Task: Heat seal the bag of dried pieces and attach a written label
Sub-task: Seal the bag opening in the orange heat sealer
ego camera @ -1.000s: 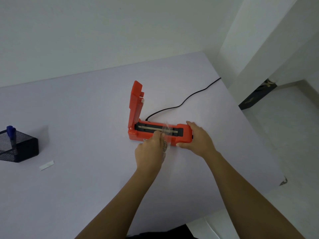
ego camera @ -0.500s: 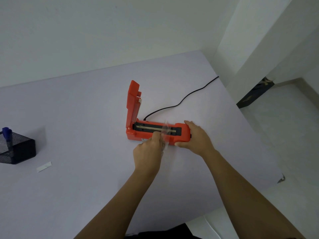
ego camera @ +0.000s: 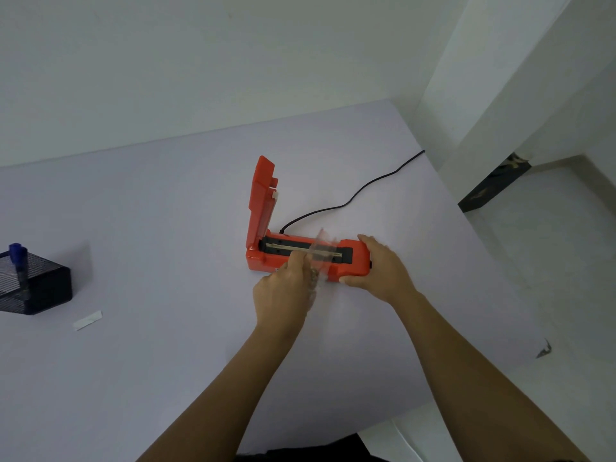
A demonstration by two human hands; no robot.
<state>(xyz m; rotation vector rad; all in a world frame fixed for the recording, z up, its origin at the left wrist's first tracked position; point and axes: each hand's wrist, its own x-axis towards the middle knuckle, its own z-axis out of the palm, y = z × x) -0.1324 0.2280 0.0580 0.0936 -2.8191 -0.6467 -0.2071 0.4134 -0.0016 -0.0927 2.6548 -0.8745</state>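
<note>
An orange heat sealer (ego camera: 266, 261) stands mid-table with its lid (ego camera: 261, 201) raised upright at the left end. A small clear bag (ego camera: 322, 251) lies with its open end across the sealer's black sealing strip. My left hand (ego camera: 283, 291) pinches the bag from the near side, hiding most of its contents. My right hand (ego camera: 380, 268) grips the sealer's right end. A small white paper label (ego camera: 87, 320) lies flat on the table far to the left.
A black mesh holder (ego camera: 36, 288) with a blue marker (ego camera: 18, 258) in it sits at the left edge. The sealer's black cord (ego camera: 360, 191) runs back right off the table. The table's right edge drops to a white floor.
Both hands and the bag stay nearly where they were. Only the camera view has shifted slightly.
</note>
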